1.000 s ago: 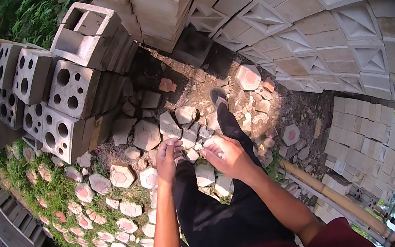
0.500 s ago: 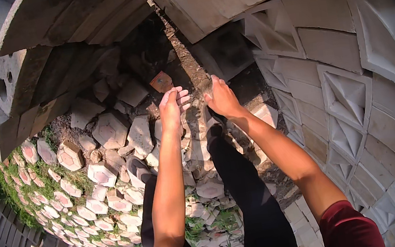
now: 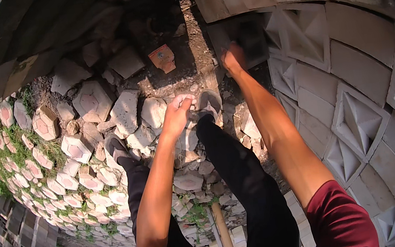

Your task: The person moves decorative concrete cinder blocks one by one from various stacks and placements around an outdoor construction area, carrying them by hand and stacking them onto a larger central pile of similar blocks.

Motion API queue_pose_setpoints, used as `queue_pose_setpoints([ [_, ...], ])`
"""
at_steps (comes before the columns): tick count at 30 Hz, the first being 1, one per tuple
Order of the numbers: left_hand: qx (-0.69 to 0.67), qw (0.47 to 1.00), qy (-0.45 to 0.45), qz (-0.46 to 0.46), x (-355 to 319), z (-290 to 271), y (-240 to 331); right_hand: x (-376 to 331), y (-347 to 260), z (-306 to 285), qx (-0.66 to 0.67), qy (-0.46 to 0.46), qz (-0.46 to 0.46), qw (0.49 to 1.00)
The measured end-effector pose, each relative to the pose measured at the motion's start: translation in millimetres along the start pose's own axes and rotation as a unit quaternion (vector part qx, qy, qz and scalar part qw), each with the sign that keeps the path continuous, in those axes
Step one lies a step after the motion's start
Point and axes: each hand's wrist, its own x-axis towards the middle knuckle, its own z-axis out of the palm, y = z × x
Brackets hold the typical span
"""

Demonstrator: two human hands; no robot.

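- Dark block: upper frame, right of centre, shaded, beside the patterned block wall.
- Your right hand overlaps its left part; fingers look curled, can't tell contact or grip.
- Your left hand, mid-frame: fingers curled in, nothing visible held; can't tell how tightly.
- Probably heavy, stiff, gritty, chips at corners; take opposite side edges.
- Broad face points toward you, near square; no clear long axis, depth hidden.

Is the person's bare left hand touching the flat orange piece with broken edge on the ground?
No, visible ground separates the bare left hand from the flat orange piece with broken edge.
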Motion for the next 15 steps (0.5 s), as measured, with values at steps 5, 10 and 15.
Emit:
queue_pose_setpoints([
  [5, -0.047, 0.998, 0.010, -0.032, -34, 7, 20, 14, 45, -95, -0.256, 0.070, -0.263, 0.928],
  [10, -0.116, 0.981, 0.154, -0.017, -85, -34, -4, -129, -44, -146, -0.062, -0.230, -0.216, 0.947],
  [15, -0.253, 0.956, 0.108, -0.099, -129, -32, 0, -305, -149, -191, 0.051, -0.391, -0.079, 0.916],
])
